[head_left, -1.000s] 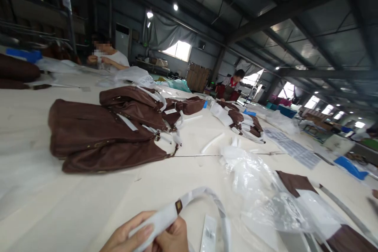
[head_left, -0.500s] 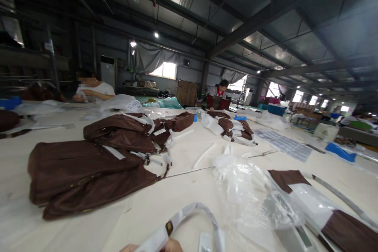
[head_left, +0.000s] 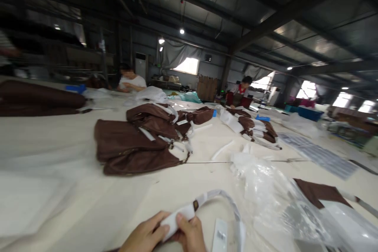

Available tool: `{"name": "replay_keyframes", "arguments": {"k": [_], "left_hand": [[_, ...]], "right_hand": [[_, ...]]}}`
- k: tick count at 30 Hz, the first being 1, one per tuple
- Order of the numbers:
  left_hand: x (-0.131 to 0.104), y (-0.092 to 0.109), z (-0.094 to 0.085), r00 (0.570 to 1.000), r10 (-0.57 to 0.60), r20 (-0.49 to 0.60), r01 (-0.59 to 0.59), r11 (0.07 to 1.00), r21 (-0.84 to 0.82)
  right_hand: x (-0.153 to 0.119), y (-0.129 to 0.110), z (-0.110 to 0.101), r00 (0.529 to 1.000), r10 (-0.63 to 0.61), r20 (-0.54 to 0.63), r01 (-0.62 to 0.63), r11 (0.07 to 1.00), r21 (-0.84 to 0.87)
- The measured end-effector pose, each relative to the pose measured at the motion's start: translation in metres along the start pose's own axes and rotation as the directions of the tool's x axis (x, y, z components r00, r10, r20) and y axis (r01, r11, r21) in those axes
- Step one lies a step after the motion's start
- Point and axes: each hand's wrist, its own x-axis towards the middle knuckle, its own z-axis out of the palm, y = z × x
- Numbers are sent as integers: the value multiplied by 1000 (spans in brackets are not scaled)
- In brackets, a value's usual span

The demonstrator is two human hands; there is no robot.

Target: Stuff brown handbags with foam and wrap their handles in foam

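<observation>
At the bottom middle, a bag strap (head_left: pixel 217 193) wrapped in white material curves up and to the right, with a small brown-and-gold piece near the wrapped end. My left hand (head_left: pixel 146 231) closes on the near end of this strap, thumb on top. Just to its right, my right hand (head_left: pixel 191 231) pinches the same wrapped part, its thumb pressed on the white surface. A white tag (head_left: pixel 220 234) lies on the table beside the strap's curve. Where the strap runs below the picture's edge is hidden.
Brown bags (head_left: pixel 138 145) lie piled left of centre, and more wrapped bags (head_left: pixel 256 126) lie farther back. Clear plastic bags (head_left: pixel 260 189) cover the right front, near a partly wrapped brown bag (head_left: pixel 320 191). Printed sheets (head_left: pixel 319 155) lie at right. Two people work across the table.
The view has swung left, so the table's things sit farther right. Both hands have come up into view, gripping the wrapped strap.
</observation>
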Motion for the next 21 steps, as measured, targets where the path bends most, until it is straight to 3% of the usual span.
{"name": "replay_keyframes", "arguments": {"k": [3,7,10,12,14,16,18,21], "left_hand": [[-37,34,-10,990,-12,-142,66,922,383],[-76,65,-23,966,146,-213,-19,864,503],[-103,69,-30,865,375,-332,-158,834,529],[-121,63,-36,769,478,-425,-191,806,560],[-139,54,-44,705,495,-507,-130,793,595],[-155,40,-55,706,434,-559,15,781,625],[-168,23,-66,747,309,-588,187,751,633],[-180,1,-78,826,28,-564,380,711,591]], "right_hand": [[-14,-30,11,998,23,-50,-25,999,-45],[4,-68,27,1000,0,0,0,990,-142],[35,-80,29,1000,-3,18,7,963,-269],[54,-79,22,993,114,8,-101,908,-406],[64,-77,11,967,251,-44,-236,813,-532],[62,-77,-2,951,294,-92,-287,735,-614],[49,-85,-14,965,241,-107,-248,697,-673],[11,-109,-33,979,150,-138,-204,673,-711]]}}
